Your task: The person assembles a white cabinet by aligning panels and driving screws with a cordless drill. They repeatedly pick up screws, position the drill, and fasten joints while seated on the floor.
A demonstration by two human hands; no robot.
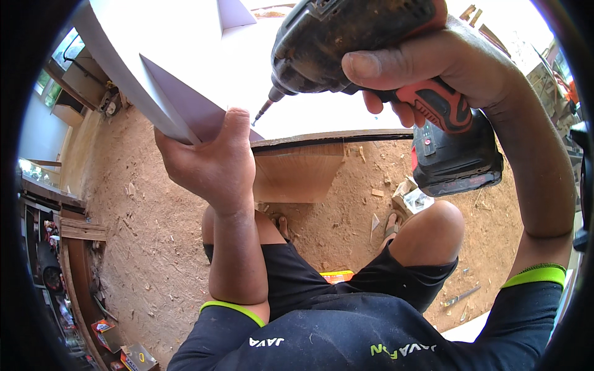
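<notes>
Your right hand (430,65) is clamped around the grip of a black-and-red cordless drill (340,46), thumb laid along the near side of its body, fingers curled under. Drill sits above the near edge of the table (346,135), right of your left hand; its battery pack (458,154) hangs out past that edge. The thin bit (265,110) slants down to the left, its tip just beside your left thumb, close to the near edge. Cannot tell whether the tip touches anything.

Your left hand (213,164) is clamped on the near end of a long white panel (137,86), thumb up, at the left of the table's near edge. A shaded, wedge-like face (185,102) shows along the panel's inner side; a second shaded piece (235,13) stands farther back. Table top between them glares bright white, detail washed out.

Below the near edge: a wood-coloured board (297,176), then brown dirt floor (142,222) with scattered wood scraps. Near your right foot, a crumpled clear plastic bag (417,201). Right of your knees, a narrow blade-like tool (461,297) lies on the floor.
</notes>
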